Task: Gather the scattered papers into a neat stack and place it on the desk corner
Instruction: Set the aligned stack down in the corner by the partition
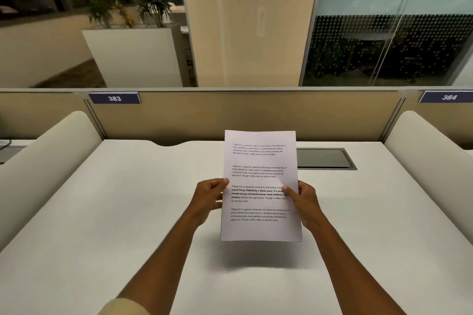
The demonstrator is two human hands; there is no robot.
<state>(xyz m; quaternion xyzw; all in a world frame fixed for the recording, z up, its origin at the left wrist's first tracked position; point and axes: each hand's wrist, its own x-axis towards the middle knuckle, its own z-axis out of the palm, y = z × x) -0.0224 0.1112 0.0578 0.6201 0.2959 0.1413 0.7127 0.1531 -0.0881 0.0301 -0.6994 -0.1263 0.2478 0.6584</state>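
Note:
A stack of white papers (259, 161) with printed paragraphs is held upright above the middle of the white desk (115, 225), casting a shadow below it. My left hand (208, 199) grips its left edge, thumb on the front. My right hand (304, 199) grips the right edge in the same way. The sheets look aligned; how many there are I cannot tell. No loose sheets lie on the desk surface in view.
A grey cable hatch (323, 158) is set into the desk at the back right. Beige partitions (243, 115) with number plates 383 (114, 98) and 384 (449, 97) close the back. Curved white dividers (46, 161) flank both sides.

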